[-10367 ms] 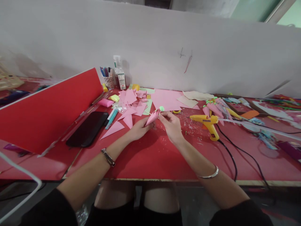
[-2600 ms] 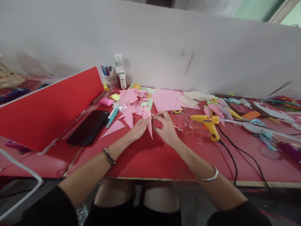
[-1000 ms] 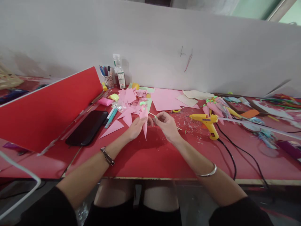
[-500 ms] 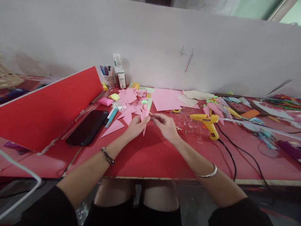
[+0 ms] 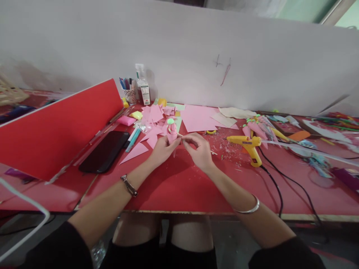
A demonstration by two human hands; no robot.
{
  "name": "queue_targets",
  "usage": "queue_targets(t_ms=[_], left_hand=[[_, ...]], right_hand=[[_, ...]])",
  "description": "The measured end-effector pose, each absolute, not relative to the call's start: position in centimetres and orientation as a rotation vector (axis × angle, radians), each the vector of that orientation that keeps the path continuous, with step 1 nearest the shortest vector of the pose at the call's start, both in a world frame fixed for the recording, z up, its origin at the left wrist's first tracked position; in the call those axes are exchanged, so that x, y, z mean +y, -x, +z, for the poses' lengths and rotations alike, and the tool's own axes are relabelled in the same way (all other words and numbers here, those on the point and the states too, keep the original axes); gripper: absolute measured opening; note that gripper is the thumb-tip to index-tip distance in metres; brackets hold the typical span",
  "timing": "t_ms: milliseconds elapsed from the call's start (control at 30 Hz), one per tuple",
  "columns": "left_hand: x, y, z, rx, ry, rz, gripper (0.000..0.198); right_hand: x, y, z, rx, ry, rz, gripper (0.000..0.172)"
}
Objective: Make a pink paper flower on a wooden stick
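Observation:
My left hand (image 5: 163, 150) is closed around a pink paper cone (image 5: 171, 135), its point angled down and a bright green tip (image 5: 171, 121) at its upper end. Close beside it, my right hand (image 5: 198, 149) pinches a thin pale stick (image 5: 180, 135) against the cone's right side. The fingertips of both hands nearly meet there. Loose pink paper pieces (image 5: 136, 152) lie just beyond and to the left of my left hand.
To the right, a yellow glue gun (image 5: 248, 144) trails a black cord over the table edge. Finished-looking pink cones (image 5: 259, 130) lie behind it. A black phone (image 5: 105, 151), markers (image 5: 132, 139) and a leaning red board (image 5: 64, 129) are at left. A bottle (image 5: 144, 89) stands behind.
The cone has turned a little in my left hand, and its green tip has shifted slightly left and down. My right fingertips have moved slightly, still at the cone's side with the stick.

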State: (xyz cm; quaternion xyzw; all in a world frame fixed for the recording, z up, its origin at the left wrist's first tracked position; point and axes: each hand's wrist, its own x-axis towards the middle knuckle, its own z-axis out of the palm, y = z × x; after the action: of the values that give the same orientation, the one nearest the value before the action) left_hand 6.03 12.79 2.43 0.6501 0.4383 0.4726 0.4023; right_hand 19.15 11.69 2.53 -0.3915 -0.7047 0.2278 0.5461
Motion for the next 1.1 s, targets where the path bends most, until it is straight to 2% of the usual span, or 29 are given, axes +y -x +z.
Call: queue_targets(t_ms=[133, 467, 867, 1100], left_hand=[[12.96, -6.02, 2.29, 1.091, -1.647, 1.2, 0.024], [13.06, -5.82, 2.18, 1.055, -1.671, 1.094, 0.027], [13.2, -5.97, 2.1, 0.966, -1.447, 1.229, 0.027], [13.63, -5.77, 1.74, 1.057, -1.445, 1.254, 0.029]], right_hand=[[11.69, -19.1, 2.32, -1.655, 0.908, 0.632, 0.018], [11.57, -19.37, 3.08, -1.799, 0.977, 0.407, 0.009], [11.46, -19.1, 3.08, -1.581, 0.909, 0.574, 0.005], [11.57, -19.17, 3.25, -1.448, 0.955, 0.653, 0.016]])
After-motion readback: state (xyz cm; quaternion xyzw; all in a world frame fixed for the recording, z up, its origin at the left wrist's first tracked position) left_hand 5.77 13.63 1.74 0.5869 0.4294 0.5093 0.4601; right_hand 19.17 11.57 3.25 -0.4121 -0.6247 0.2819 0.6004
